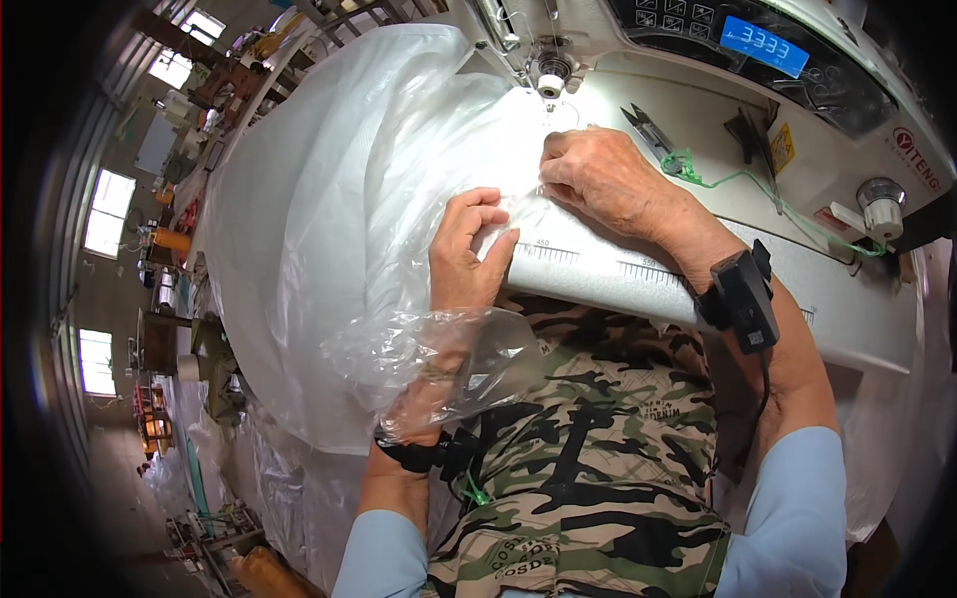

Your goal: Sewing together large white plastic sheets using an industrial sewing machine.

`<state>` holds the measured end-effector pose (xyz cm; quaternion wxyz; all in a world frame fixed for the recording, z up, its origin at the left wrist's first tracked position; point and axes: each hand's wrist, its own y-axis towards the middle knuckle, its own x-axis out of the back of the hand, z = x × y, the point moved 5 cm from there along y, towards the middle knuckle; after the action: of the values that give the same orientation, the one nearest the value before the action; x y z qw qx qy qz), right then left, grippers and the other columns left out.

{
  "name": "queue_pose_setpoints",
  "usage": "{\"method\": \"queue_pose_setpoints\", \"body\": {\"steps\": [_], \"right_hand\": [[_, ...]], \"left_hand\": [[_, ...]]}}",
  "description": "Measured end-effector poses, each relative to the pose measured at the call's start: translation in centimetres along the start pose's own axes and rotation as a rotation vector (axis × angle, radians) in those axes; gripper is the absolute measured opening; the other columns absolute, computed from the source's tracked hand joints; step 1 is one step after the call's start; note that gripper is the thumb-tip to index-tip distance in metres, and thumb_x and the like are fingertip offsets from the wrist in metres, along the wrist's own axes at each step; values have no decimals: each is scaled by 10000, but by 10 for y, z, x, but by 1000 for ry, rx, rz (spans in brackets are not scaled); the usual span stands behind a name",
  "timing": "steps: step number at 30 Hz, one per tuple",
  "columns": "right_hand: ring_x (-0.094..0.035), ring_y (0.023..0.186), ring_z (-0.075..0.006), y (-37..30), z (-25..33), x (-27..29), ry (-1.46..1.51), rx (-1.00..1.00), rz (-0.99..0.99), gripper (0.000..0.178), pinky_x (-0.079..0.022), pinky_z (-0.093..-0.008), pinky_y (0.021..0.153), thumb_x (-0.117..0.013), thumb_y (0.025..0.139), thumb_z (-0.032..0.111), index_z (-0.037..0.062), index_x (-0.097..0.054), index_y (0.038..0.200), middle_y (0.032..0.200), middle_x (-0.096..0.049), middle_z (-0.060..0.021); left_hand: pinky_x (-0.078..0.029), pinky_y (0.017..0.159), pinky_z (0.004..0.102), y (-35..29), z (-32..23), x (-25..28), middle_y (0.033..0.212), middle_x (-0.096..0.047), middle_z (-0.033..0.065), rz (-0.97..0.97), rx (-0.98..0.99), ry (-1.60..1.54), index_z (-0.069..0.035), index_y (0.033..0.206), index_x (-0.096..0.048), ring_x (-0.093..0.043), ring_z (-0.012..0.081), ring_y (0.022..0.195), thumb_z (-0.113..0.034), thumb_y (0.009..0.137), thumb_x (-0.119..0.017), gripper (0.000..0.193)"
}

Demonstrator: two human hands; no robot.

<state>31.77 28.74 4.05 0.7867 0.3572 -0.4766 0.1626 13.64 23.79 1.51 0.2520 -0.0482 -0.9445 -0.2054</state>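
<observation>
A large translucent white plastic sheet [299,249] covers the left of the sewing machine bed [847,299] and hangs down over its front edge. My left hand [467,244] rests by the sheet near the bed's ruler edge, fingers bent and thumb apart from them. A loose clear plastic fold [439,359] lies over my left forearm. My right hand [603,179] is just in front of the needle area, its fingers curled and pressed together. What they pinch is hidden by the hand and glare. Above them is the sewing machine head [550,75], its lamp lighting the sheet brightly.
Thread snips [646,130] lie on the bed right of the needle, beside a tangle of green string [683,164]. A control panel with a lit display [765,46] is at upper right, a handwheel-like knob [882,207] below it. Cluttered workshop shelves [164,339] stand far left.
</observation>
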Motion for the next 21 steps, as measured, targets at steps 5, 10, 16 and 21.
{"method": "queue_pose_setpoints", "body": {"steps": [5, 10, 16, 21], "right_hand": [[-681, 862, -299, -2, -4, -1, 7, -9, -11, 109, -552, -410, 770, -712, 859, 129, 21, -716, 841, 941, -703, -110], [-686, 839, -285, 0, -3, 3, 29, -3, -49, 171, -553, -412, 762, -699, 900, 187, 27, -727, 848, 926, -698, -109], [-682, 852, -290, 0, -5, 2, 43, -38, -32, 198, -545, -415, 770, -682, 915, 211, 26, -729, 862, 945, -700, -112], [-680, 855, -285, 0, -5, 2, 45, -56, -15, 237, -546, -415, 786, -663, 935, 244, 31, -724, 851, 952, -695, -110]], "left_hand": [[-490, 1040, 319, 4, -5, 4, 1292, -578, 140, 90, -36, -53, 45, 1077, -621, -596, 219, 1204, 75, 849, -650, 232], [-497, 1043, 324, 7, 1, 4, 1306, -579, 149, 66, 23, -59, 50, 1099, -626, -612, 228, 1188, 88, 844, -627, 258], [-536, 932, 300, 7, -2, 3, 1211, -653, 133, -23, -48, 11, 31, 1048, -664, -650, 198, 1074, 47, 852, -693, 199], [-536, 880, 285, 4, 1, 4, 1174, -673, 116, -82, -71, 12, 21, 1048, -680, -649, 167, 1031, 16, 869, -715, 182]]}}
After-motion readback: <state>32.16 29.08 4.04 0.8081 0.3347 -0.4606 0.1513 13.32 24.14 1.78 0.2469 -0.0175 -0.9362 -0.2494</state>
